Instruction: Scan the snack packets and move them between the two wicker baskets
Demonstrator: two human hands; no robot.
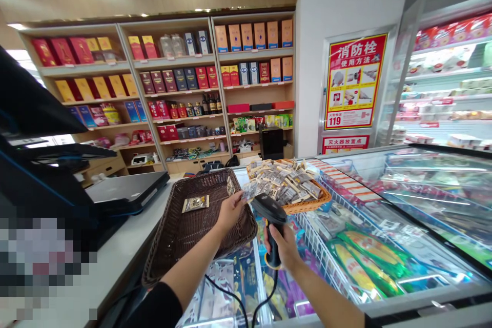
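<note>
My right hand (282, 243) is wrapped round the grip of a black barcode scanner (270, 210), whose head points up and to the left. Just left of the scanner head, my left hand (231, 210) pinches a small clear snack packet (249, 191) by its edge. Behind the packet, an orange wicker basket (321, 200) is heaped with similar small packets (286, 179). Below and left of my left hand lies a dark brown wicker basket (172, 236); one packet (196, 203) rests flat in it and another leans against its right wall.
Both baskets stand by a glass-topped freezer (357, 246) holding bagged corn and other packs. The scanner's black cable (234, 294) loops over the glass. At left are a scale (126, 187) and dark checkout equipment (42, 164). Shelves (184, 95) with boxes line the wall.
</note>
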